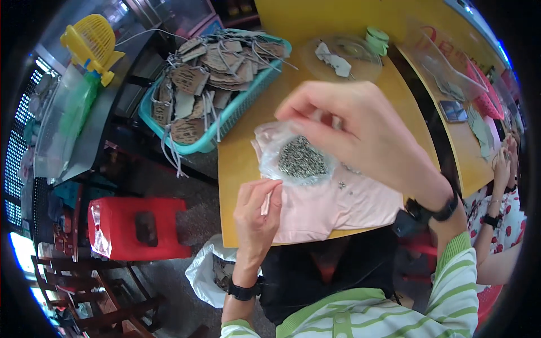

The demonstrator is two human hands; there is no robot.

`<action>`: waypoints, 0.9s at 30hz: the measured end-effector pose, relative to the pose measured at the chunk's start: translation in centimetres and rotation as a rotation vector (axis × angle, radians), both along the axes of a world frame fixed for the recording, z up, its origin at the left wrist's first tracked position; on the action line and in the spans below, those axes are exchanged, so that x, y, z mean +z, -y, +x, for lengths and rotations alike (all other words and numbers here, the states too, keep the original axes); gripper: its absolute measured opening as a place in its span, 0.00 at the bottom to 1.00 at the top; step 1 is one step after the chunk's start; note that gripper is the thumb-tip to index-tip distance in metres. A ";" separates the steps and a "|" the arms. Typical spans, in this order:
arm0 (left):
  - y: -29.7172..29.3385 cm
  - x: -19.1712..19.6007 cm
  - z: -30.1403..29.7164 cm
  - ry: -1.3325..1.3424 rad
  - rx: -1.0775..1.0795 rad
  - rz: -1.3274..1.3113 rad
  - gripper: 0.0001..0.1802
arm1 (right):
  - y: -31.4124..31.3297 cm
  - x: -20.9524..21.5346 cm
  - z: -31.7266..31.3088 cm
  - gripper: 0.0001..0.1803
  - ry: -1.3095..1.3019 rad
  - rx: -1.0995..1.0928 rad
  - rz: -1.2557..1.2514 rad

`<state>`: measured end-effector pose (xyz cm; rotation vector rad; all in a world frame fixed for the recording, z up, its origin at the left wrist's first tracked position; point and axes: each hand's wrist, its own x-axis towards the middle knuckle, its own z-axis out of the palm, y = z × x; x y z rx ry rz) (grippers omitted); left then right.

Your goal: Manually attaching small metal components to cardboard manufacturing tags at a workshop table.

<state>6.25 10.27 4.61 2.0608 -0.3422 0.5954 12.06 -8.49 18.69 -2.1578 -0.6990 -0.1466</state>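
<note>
A clear plastic bag point(269, 163) of small silvery metal pieces point(303, 160) lies open on a pale pink cloth point(315, 211) on the yellow table. Over the bag's right side hovers my right hand point(352, 127), somewhat blurred, its thumb and fingers drawn together in a pinch; anything between them is hidden. My left hand point(258, 217) is closed by the cloth's left edge, and a thin whitish bit shows between thumb and fingers, too small to name. A few loose metal pieces point(342, 185) lie on the cloth below my right hand.
A turquoise basket point(242, 104) piled with brown cardboard pieces with white strings point(222, 62) stands at the far left. Behind the bag sits a clear round tray point(310, 59). A red stool point(132, 228) and white sack point(205, 270) are left. Another person's hands point(501, 163) are at right.
</note>
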 end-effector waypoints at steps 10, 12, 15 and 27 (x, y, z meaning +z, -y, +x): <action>0.7 -4.9 0.7 -0.056 -0.105 0.032 0.06 | -11.1 -4.1 17.0 0.19 0.248 -0.075 -0.085; 0.7 -5.0 1.0 -0.034 -0.109 0.049 0.06 | -13.3 -4.7 17.6 0.27 0.354 -0.208 -0.219; 0.7 -5.1 1.1 -0.015 -0.119 0.081 0.06 | -15.7 -5.3 18.1 0.30 0.283 -0.252 -0.328; 1.5 -5.4 0.9 0.018 -0.137 0.085 0.07 | -13.8 -3.4 17.6 0.16 -0.014 -0.121 0.100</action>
